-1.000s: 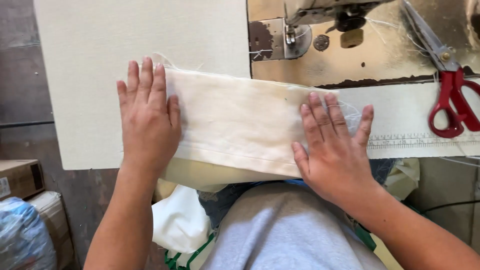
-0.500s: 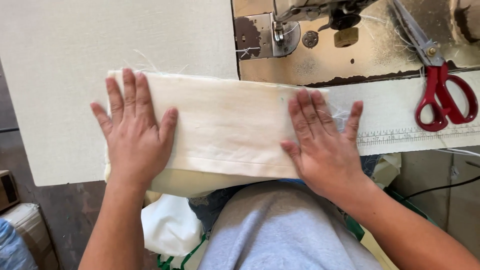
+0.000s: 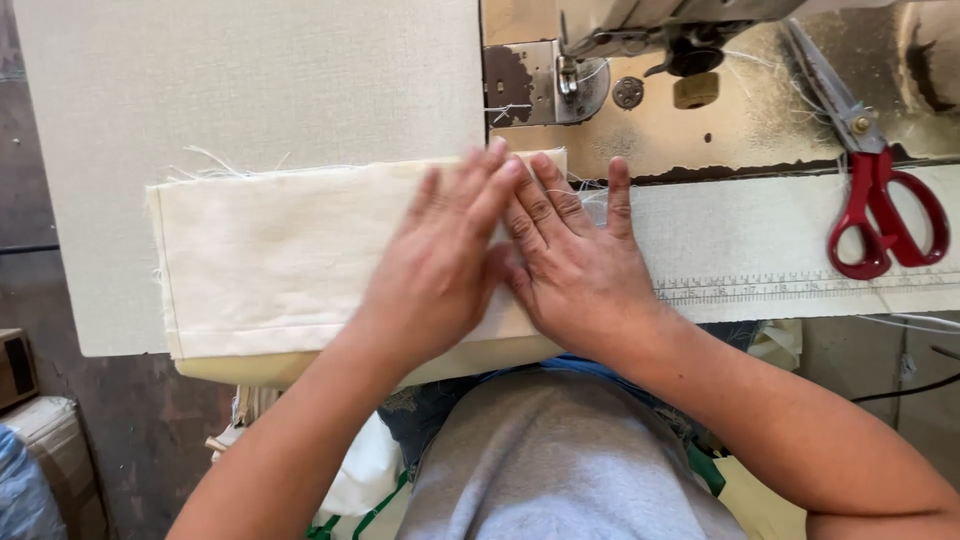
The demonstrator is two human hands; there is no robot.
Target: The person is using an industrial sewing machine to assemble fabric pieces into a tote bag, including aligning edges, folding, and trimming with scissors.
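A folded piece of cream fabric [image 3: 270, 255] lies flat on the pale sewing table [image 3: 250, 90], frayed threads along its top and left edges. My left hand [image 3: 440, 270] lies flat on the fabric's right part, fingers pointing up and to the right. Beside it, my right hand [image 3: 580, 265] presses the fabric's right end, fingers spread, with its thumb side under my left fingers. Both hands touch each other. The sewing machine's presser foot and needle [image 3: 568, 75] stand just above the fingertips.
Red-handled scissors [image 3: 870, 170] lie on the machine bed at the right. A printed ruler strip [image 3: 800, 290] runs along the table's front edge. Cardboard boxes [image 3: 30, 400] and a blue bag sit on the floor at the lower left.
My left hand slid right across the fabric from its left end until it met my right hand. The fabric's left half now lies uncovered.
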